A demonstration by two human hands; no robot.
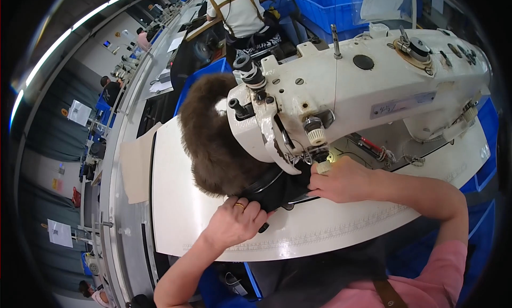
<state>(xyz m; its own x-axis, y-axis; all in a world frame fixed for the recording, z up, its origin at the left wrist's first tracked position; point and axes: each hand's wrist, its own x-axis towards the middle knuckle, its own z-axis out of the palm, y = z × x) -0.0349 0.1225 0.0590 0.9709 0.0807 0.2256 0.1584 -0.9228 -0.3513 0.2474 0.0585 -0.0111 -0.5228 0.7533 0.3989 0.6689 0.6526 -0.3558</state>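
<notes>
A piece of thick brown fur joined to black fabric lies on the bed of a white sewing machine, left of and below its head. My left hand, with a ring on one finger, is closed on the near left edge of the black fabric. A small dark end pokes out beside its fingers; I cannot tell what it is. Close to the needle area, my right hand pinches the black fabric. A small lamp lights that spot, and the machine head partly hides the needle.
The white table carries a printed scale along its near edge. A red-handled tool lies under the machine arm. Beige cloth rests at the left. Blue bins stand behind, near a seated person; others sit farther left.
</notes>
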